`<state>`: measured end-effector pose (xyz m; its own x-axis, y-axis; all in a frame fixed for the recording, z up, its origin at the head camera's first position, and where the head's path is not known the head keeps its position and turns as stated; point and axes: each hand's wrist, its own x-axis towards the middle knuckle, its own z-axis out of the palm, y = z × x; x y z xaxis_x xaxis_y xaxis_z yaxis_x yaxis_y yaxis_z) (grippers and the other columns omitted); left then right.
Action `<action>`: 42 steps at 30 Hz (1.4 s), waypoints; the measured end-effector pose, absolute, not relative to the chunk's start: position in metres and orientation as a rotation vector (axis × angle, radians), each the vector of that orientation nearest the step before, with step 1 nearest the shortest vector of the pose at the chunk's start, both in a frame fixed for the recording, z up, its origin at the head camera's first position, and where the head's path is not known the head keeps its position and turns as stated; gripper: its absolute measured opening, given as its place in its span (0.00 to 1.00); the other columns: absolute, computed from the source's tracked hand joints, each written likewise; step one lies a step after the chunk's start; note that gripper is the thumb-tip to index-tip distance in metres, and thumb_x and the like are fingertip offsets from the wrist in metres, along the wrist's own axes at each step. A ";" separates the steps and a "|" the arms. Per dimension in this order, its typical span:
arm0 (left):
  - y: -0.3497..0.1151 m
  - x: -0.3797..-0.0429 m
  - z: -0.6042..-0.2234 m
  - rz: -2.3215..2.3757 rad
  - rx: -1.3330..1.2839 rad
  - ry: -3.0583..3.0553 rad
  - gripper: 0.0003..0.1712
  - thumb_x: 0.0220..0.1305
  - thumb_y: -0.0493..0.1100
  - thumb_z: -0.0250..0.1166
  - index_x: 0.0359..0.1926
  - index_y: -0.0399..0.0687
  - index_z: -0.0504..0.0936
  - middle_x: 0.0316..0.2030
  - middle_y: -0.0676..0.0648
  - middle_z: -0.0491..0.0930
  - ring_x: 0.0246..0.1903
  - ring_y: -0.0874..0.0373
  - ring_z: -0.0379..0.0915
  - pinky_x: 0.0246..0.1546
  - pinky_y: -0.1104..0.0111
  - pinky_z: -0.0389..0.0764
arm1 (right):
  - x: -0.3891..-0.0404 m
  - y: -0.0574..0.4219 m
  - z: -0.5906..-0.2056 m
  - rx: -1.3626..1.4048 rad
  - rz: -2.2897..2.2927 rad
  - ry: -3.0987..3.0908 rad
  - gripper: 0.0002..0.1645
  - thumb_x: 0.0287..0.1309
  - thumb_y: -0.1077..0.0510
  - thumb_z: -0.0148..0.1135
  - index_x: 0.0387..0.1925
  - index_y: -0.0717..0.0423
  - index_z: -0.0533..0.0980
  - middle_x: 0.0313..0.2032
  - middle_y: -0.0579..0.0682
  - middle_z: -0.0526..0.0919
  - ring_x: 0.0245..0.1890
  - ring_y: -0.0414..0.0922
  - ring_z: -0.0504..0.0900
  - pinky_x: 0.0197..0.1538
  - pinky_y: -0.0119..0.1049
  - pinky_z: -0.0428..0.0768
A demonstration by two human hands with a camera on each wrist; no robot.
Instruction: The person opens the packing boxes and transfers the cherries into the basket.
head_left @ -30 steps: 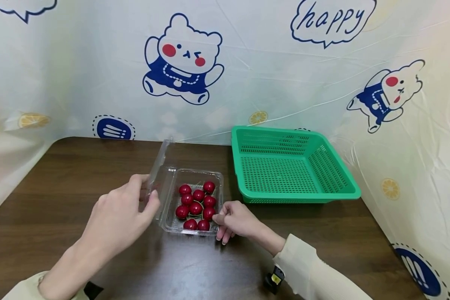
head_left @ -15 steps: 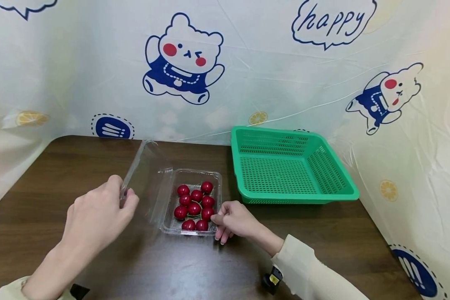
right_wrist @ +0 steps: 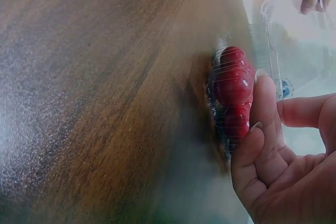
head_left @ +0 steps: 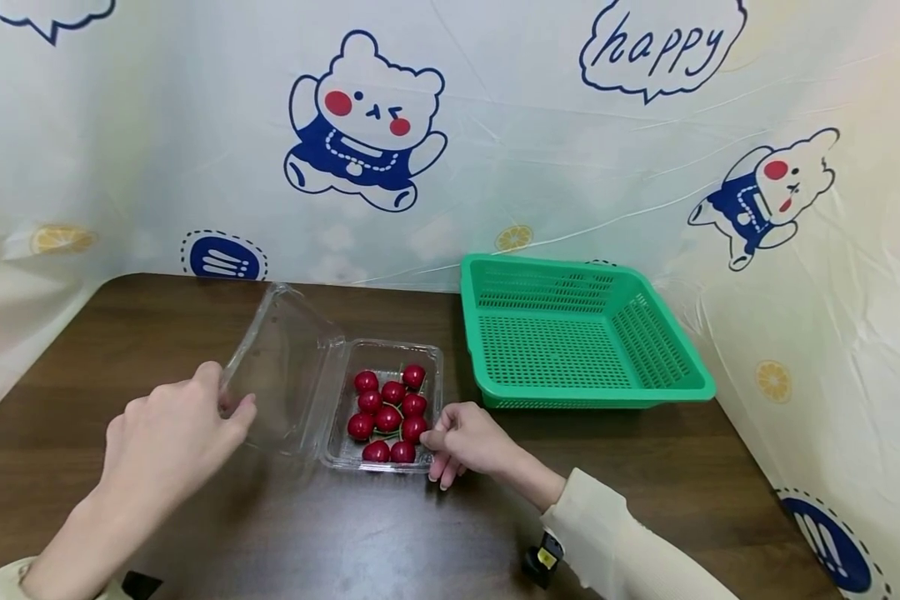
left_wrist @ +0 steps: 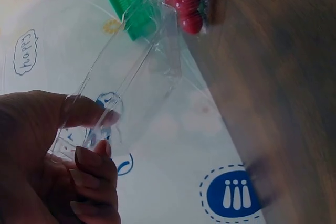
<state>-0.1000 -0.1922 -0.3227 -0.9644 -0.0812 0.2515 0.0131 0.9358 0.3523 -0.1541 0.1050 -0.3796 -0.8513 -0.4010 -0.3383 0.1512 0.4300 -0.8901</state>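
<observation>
A clear plastic clamshell box [head_left: 330, 458] sits on the table with its lid [head_left: 285, 367] tilted up and out to the left. Several red cherries [head_left: 387, 418] with green stems lie in its base. My left hand [head_left: 172, 433] pinches the free edge of the lid; the left wrist view shows thumb and fingers [left_wrist: 92, 182] on either side of the thin plastic. At the base's front right corner, my right hand [head_left: 471, 442] grips the rim between thumb and curled fingers. The right wrist view has these fingers [right_wrist: 265, 108] against the side wall, cherries showing through it.
A green plastic basket [head_left: 592, 392] with slotted walls stands at the back right, close to the box. Brown wooden table [head_left: 345, 533] spreads around them. Behind hangs a pale printed cloth [head_left: 517, 150] with bear drawings, meeting the table's back edge.
My left hand has moved left and down, swinging the lid from nearly upright to a wider, lower tilt. My right hand has stayed at the box's corner.
</observation>
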 end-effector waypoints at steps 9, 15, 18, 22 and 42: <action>-0.201 -0.100 -0.327 -0.489 0.130 -2.960 0.25 0.56 0.54 0.63 0.21 0.37 0.69 0.11 0.37 0.73 0.11 0.38 0.64 0.08 0.54 0.63 | -0.154 0.104 -0.379 -0.202 -1.418 2.177 0.12 0.60 0.63 0.59 0.23 0.63 0.70 0.19 0.69 0.85 0.09 0.40 0.78 0.14 0.27 0.73; -0.212 -0.105 -0.331 -0.451 0.168 -3.077 0.33 0.54 0.63 0.64 0.21 0.34 0.73 0.15 0.31 0.75 0.14 0.36 0.68 0.10 0.50 0.66 | -0.154 0.104 -0.377 -0.197 -1.417 2.174 0.12 0.59 0.62 0.60 0.22 0.62 0.71 0.18 0.68 0.85 0.09 0.40 0.78 0.14 0.27 0.73; -0.218 -0.106 -0.334 -0.463 0.175 -3.131 0.35 0.55 0.67 0.61 0.18 0.37 0.73 0.14 0.34 0.75 0.13 0.38 0.68 0.10 0.52 0.66 | -0.154 0.104 -0.377 -0.193 -1.422 2.174 0.13 0.59 0.62 0.60 0.21 0.61 0.70 0.17 0.65 0.85 0.09 0.41 0.78 0.14 0.27 0.74; -0.225 -0.108 -0.340 -0.477 0.186 -3.216 0.39 0.55 0.73 0.56 0.17 0.39 0.73 0.15 0.38 0.74 0.15 0.41 0.69 0.11 0.54 0.66 | -0.156 0.104 -0.377 -0.195 -1.416 2.172 0.13 0.59 0.62 0.60 0.21 0.60 0.70 0.17 0.64 0.84 0.09 0.41 0.78 0.14 0.27 0.75; -0.228 -0.116 -0.375 -0.456 0.228 -3.356 0.52 0.59 0.78 0.41 0.30 0.24 0.67 0.24 0.26 0.78 0.23 0.34 0.74 0.18 0.49 0.71 | -0.155 0.105 -0.378 -0.220 -1.368 2.186 0.13 0.60 0.60 0.61 0.23 0.61 0.70 0.17 0.63 0.85 0.09 0.40 0.77 0.15 0.27 0.75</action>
<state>-0.1155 -0.2275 -0.3752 -0.9593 -0.0972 -0.2652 -0.1645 0.9555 0.2447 -0.1546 0.1054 -0.3777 -0.8373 -0.4108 -0.3609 0.1448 0.4699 -0.8708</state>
